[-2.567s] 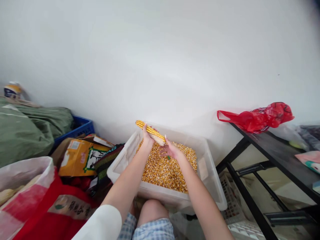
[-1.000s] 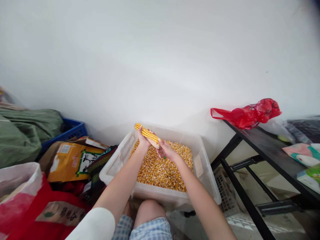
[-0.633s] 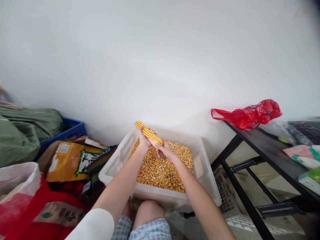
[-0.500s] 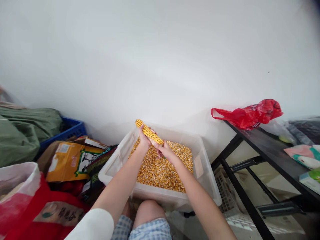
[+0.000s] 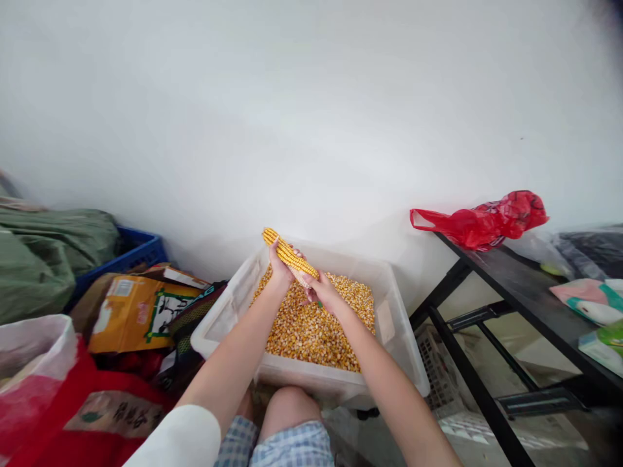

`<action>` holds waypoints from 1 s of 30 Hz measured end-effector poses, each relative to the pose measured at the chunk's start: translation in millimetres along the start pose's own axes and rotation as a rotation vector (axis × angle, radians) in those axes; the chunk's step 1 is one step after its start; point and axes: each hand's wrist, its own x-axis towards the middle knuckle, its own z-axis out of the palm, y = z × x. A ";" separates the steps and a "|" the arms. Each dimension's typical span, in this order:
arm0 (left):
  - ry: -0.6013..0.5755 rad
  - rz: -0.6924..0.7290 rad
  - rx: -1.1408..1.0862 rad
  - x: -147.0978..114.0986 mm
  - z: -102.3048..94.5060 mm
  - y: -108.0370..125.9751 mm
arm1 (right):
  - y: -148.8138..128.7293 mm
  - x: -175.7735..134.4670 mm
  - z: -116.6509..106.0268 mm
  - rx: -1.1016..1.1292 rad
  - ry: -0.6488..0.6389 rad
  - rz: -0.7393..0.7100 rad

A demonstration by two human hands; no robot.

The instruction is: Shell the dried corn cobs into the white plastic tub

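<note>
A yellow corn cob (image 5: 287, 253) is held at a slant above a translucent plastic bin (image 5: 221, 322). My left hand (image 5: 280, 264) is closed around its middle, with the thumb on the near side. At the lower right end, my right hand (image 5: 325, 290) grips the cob, its fingers partly hidden beneath. A pale strip without kernels shows along the cob's lower side, near my right hand. Loose corn kernels (image 5: 311, 337) fill much of the bin below both hands.
Left of the bin lie a yellow carton (image 5: 126, 314), a red bag (image 5: 107, 415) and a blue crate (image 5: 146, 250) with green cloth. A black-framed table (image 5: 516, 285) at the right bears a red plastic bag (image 5: 487, 220). A white wall (image 5: 311, 117) rises behind the bin.
Both hands keep hold of the cob, which has risen very slightly at its upper end. More of the pale bare strip shows beside my right hand. The view has shifted slightly.
</note>
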 end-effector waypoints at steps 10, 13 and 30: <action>0.022 -0.044 0.031 -4.4 3.2 2.5 | 3.1 -0.1 -2.7 -0.090 0.004 -0.005; -0.028 -0.071 0.105 -4.2 2.8 1.5 | -4.0 0.5 -11.1 -0.069 -0.076 0.037; -0.186 -0.288 0.413 -5.2 8.0 -8.8 | 9.4 0.7 -10.9 -0.431 -0.047 -0.148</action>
